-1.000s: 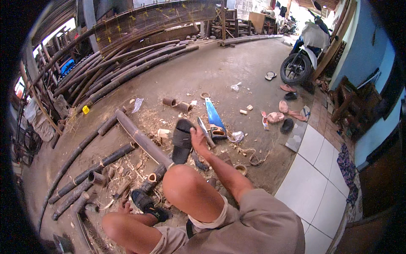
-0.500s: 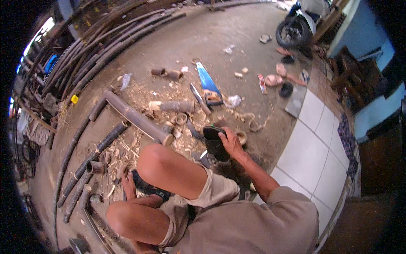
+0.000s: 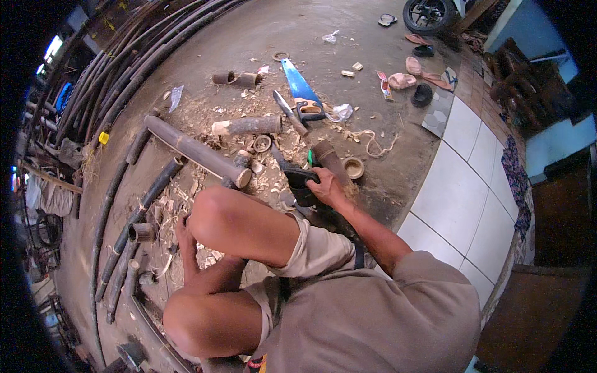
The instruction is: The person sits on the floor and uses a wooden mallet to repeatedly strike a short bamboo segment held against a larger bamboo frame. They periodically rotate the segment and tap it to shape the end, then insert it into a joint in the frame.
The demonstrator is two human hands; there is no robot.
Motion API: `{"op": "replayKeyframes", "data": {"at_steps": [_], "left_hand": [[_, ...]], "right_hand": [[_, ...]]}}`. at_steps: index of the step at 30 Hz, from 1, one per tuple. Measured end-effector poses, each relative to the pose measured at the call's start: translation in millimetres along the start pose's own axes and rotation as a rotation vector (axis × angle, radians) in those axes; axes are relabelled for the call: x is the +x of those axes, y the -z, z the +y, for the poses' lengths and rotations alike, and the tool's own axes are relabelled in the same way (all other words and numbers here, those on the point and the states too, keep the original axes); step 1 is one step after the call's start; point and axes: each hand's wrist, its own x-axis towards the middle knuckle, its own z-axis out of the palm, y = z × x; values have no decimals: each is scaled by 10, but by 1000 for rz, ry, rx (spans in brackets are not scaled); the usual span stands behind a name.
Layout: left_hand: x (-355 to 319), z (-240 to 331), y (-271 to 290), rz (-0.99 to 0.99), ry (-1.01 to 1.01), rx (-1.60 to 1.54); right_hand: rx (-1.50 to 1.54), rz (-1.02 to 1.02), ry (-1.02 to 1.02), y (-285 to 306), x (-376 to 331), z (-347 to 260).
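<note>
"What does the head view show?"

"The right hand (image 3: pixel 327 186) grips a black sandal (image 3: pixel 301 191) by its edge, near a brown bamboo tube (image 3: pixel 330 160)."

"And the left hand (image 3: pixel 184 234)?"

"Partly hidden by a bent knee (image 3: pixel 214 205); its grip cannot be told. A blue-bladed saw (image 3: pixel 299 87) lies beyond, on the floor (image 3: pixel 261 40)."

The slide sandal (image 3: pixel 302 195) looks matt and rubbery. The bamboo tube (image 3: pixel 194 147) looks smooth and woody, the floor tiles (image 3: pixel 456 176) glossy ceramic.
</note>
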Motion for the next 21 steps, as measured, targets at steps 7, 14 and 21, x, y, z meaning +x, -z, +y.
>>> {"op": "replayKeyframes", "data": {"at_steps": [7,14,21], "left_hand": [[-3,-69,12,248,-33,46],[179,813,339,684,-357,284],[-13,2659,639,255,-646,207]], "right_hand": [[130,-49,197,-18,215,-555],[253,-88,282,-57,393,-1000],[152,-66,748,-49,571,-1504]]}}
